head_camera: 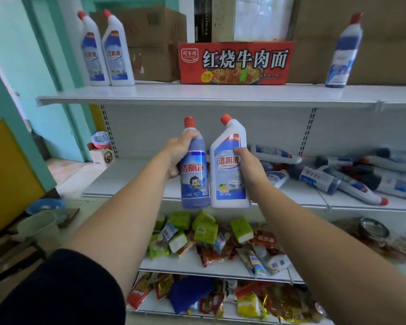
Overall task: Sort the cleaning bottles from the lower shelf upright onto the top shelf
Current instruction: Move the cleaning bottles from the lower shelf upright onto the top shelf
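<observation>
My left hand (177, 156) grips a blue round bottle (195, 184) with a red cap, held upright in front of the shelves. Beside it, my right hand (251, 167) holds a white angled-neck bottle (227, 181), also upright. The two bottles almost touch. On the top shelf (197, 93) two white angled-neck bottles (108, 52) stand at the left and one blue bottle (343, 52) stands at the right. Several cleaning bottles (342, 177) lie on their sides on the lower shelf (131, 181), to the right of my hands.
A red noodle carton (236, 63) sits mid top shelf, brown cardboard boxes (155, 43) behind it. Snack packets (209, 238) fill the shelves below. Basins and a bucket (38, 221) stand on the floor at left.
</observation>
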Motion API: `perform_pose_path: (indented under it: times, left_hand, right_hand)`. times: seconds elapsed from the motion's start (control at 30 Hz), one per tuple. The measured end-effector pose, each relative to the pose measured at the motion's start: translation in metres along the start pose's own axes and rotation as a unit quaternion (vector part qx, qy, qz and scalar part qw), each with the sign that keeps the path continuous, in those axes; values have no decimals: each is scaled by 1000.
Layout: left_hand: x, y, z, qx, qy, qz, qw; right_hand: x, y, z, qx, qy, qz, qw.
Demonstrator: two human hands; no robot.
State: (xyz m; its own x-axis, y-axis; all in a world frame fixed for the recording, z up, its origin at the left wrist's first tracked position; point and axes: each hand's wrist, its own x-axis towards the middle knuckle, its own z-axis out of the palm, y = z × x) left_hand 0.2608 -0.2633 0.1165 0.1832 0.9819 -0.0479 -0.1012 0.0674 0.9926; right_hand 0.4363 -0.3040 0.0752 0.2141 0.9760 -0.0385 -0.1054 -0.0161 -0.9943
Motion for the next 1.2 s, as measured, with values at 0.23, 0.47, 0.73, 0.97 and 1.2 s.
perform_pose_path:
  times: [0.23,0.47,0.73,0.97,1.2]
  left_hand:
    - [-18,48,25,19,-19,75,997]
    - [-16,93,34,27,-35,160,986]
    - [-7,120,28,20,-70,192,979]
    - [10,141,5,15,-55,219,974]
    - [39,168,-37,-20,46,264,963]
  right_hand:
    - [-19,-53,-16,15,9,-67,998]
    - [-18,-103,-19,11,19,-154,988]
    - [-14,-132,-8,-21,-10,-249,968]
    - [8,-158,21,-42,-42,-274,960]
    - [48,-182,69,-36,-61,-293,953]
